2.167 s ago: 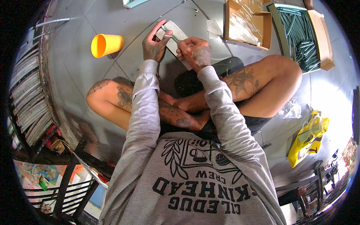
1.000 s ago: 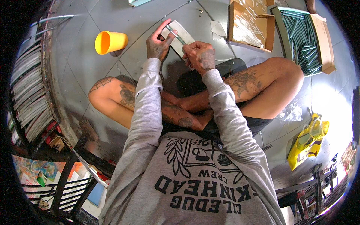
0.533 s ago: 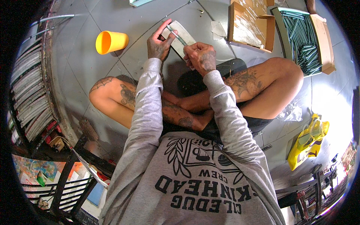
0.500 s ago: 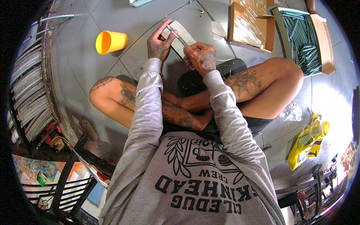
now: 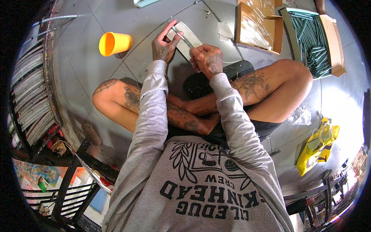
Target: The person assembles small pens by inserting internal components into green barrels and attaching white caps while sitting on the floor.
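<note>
My left hand [image 5: 165, 45] pinches the far end of a slim green pen-like stick [image 5: 184, 38], its index finger stretched along the tip and the thumb laid against the side. Closed round the stick's near end is my right hand [image 5: 207, 60], knuckles up. The stick slants down to the right, over a pale flat rectangular piece [image 5: 189, 30]. Whether that piece rests on something or is partly held, I cannot tell; my fingers cover its near edge. Many similar green sticks [image 5: 309, 42] fill a box at the far right.
A yellow cup [image 5: 115, 43] lies on its side on the grey tiles at the left. An open cardboard box [image 5: 276, 34] with white streaks stands at the far right, beside a scrap of paper [image 5: 224, 31]. My crossed legs lie below my hands. A yellow plastic bag [image 5: 317, 149] lies at the right.
</note>
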Tool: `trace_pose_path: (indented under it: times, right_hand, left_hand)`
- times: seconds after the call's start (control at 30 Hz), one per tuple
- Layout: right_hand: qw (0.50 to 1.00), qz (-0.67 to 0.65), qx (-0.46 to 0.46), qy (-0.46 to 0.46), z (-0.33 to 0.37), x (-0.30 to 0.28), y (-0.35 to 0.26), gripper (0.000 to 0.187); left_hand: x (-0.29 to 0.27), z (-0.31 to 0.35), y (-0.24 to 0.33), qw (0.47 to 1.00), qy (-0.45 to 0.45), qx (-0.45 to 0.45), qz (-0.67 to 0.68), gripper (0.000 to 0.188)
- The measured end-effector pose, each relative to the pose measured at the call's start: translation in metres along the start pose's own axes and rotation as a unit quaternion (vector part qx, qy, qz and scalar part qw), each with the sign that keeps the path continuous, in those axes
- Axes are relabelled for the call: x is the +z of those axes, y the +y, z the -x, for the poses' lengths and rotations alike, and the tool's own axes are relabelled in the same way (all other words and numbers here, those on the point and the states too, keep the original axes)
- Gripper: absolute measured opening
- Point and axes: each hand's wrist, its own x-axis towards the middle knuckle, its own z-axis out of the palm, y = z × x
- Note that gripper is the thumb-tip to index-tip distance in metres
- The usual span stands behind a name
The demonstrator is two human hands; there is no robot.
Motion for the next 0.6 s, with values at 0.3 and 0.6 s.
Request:
trace_pose_path:
  times: [0.3,0.6]
  right_hand:
    - [0.917,0.252,-0.287,0.111,-0.008,0.002,-0.028,0.023]
    - [0.874,0.308,-0.369,-0.07,-0.049,-0.011,-0.042,0.026]
  left_hand:
    - [0.0,0.0,-0.005,1.0,0.001,-0.018,0.022,0.053]
    - [-0.005,0.0,-0.007,0.999,-0.015,-0.018,-0.024,0.06]
